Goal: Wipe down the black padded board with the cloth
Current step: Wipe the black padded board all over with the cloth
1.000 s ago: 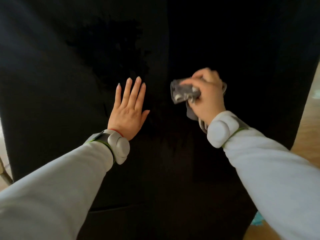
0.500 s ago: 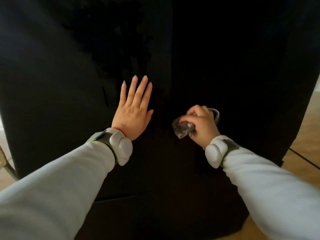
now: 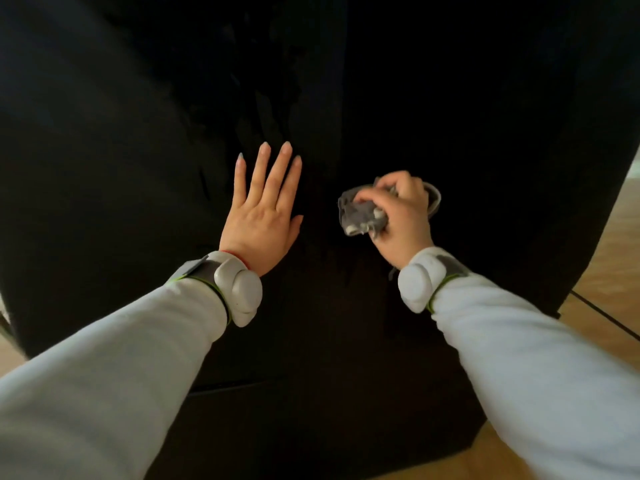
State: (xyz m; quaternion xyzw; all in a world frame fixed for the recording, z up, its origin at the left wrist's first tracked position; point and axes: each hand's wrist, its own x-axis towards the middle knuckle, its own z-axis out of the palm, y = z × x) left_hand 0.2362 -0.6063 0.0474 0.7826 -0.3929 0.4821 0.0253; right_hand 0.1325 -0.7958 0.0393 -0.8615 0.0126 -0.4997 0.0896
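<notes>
The black padded board (image 3: 467,116) fills most of the view, with a darker, streaked patch at its upper middle. My left hand (image 3: 261,216) lies flat on the board, fingers straight and pointing up. To its right, my right hand (image 3: 403,220) grips a bunched grey cloth (image 3: 360,214) and holds it against the board. Part of the cloth is hidden under my fingers.
Wooden floor (image 3: 609,271) shows past the board's right edge and at the bottom right. A sliver of floor and a dark leg-like shape appear at the far left edge. Both wrists wear grey bands over light sleeves.
My right hand with the cloth came down the board from its higher spot a second ago, then edged slightly back up. My left hand stayed flat in place.
</notes>
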